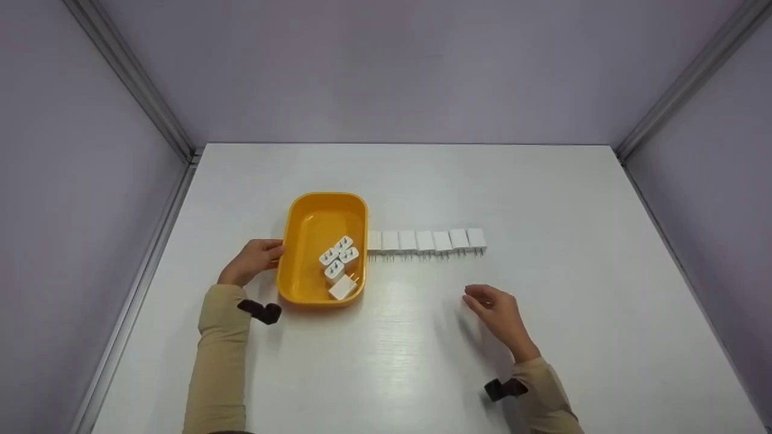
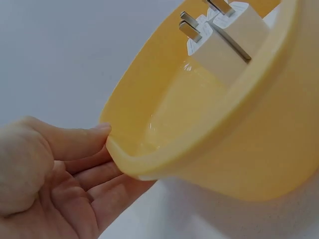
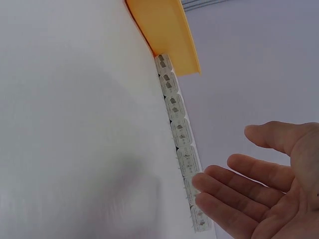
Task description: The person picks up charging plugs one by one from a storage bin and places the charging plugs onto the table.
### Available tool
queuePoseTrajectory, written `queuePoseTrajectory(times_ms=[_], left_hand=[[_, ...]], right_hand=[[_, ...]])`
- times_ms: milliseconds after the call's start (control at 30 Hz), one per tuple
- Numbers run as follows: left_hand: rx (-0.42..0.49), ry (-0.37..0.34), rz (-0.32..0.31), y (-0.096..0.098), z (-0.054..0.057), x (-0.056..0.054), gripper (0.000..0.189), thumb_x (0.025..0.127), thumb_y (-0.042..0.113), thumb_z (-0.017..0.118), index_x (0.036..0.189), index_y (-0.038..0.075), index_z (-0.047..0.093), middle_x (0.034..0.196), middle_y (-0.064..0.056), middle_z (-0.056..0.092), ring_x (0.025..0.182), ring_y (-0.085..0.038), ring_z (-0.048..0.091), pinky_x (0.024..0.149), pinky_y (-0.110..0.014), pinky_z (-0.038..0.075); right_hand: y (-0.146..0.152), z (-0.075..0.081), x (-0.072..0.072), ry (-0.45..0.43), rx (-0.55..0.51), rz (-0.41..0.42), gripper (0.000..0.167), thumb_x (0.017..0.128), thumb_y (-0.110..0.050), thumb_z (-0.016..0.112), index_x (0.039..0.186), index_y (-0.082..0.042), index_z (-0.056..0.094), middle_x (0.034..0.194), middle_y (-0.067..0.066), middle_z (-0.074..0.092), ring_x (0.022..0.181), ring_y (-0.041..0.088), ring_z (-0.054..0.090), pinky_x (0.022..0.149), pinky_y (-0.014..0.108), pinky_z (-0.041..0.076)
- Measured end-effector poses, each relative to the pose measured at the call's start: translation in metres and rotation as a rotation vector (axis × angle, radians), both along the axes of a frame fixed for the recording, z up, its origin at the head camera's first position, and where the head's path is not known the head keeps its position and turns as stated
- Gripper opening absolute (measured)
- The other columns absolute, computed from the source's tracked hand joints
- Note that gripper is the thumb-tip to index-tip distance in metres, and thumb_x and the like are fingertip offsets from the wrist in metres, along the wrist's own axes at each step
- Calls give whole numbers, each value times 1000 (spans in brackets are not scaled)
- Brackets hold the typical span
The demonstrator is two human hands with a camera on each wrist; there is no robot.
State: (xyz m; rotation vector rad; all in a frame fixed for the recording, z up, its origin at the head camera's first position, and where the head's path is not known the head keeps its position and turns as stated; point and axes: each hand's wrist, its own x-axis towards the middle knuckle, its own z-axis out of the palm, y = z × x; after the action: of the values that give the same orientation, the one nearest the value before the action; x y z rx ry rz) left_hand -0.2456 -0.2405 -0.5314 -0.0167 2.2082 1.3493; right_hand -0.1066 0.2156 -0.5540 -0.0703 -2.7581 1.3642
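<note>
Right hand loose above the desk, left hand well apart, pinching a yellow tray nearer the desk's left edge, five white plugs inside, row of seven plugs beside it towards the right edge

In the head view, the yellow tray hides part of the leftmost plug in the row; whether more lie behind it cannot be told. The left hand's fingertips are out of sight beneath the rim. The left wrist view cuts off the tray at the top and right, and its wall hides the lower ends of the plugs inside. In the right wrist view, the right hand is cut off and covers part of the row; the plugs' print is too small to read. Both sleeves leave the head view at the near edge.
</note>
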Motion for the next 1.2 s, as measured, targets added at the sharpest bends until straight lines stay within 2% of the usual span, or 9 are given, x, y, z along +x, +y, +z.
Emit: queuePoseTrajectory(times_ms=[200, 367, 633, 933, 1200], left_hand=[[8, -24, 20, -3, -2, 0, 51, 105, 25, 39, 148, -2, 32, 151, -22, 41, 136, -33, 46, 114, -42, 41], [58, -18, -1, -5, -2, 4, 50, 105, 23, 37, 148, -3, 31, 150, -23, 41, 135, -33, 47, 112, -40, 43], [46, -26, 16, -2, -2, 3, 51, 105, 24, 37, 148, -3, 32, 150, -23, 42, 134, -31, 49, 113, -41, 42], [24, -33, 30, 0, -2, 3, 51, 106, 23, 36, 149, -3, 29, 150, -24, 40, 135, -34, 47, 113, -43, 41], [10, -31, 36, 0, -1, 3, 51, 106, 24, 36, 149, -3, 30, 150, -23, 41, 133, -31, 48, 114, -43, 41]], right_hand=[[-10, 0, -7, -3, 0, 37, 22, 89, -10, 68, 106, 2, 70, 104, 18, 74, 98, 30, 70, 86, 37, 59], [-25, 4, -13, 4, 2, 93, 22, 88, -9, 68, 107, 2, 70, 104, 18, 73, 98, 31, 70, 88, 38, 58], [-63, 16, -24, 120, 27, 201, 24, 87, -10, 70, 108, 3, 68, 106, 18, 72, 101, 32, 69, 88, 41, 58], [-102, 25, -39, 269, 118, 409, 26, 86, -8, 70, 111, 0, 68, 109, 17, 72, 103, 30, 68, 88, 38, 58], [-128, 35, -49, 307, 208, 555, 27, 88, -11, 69, 113, -2, 67, 112, 13, 72, 107, 25, 67, 91, 37, 56]])
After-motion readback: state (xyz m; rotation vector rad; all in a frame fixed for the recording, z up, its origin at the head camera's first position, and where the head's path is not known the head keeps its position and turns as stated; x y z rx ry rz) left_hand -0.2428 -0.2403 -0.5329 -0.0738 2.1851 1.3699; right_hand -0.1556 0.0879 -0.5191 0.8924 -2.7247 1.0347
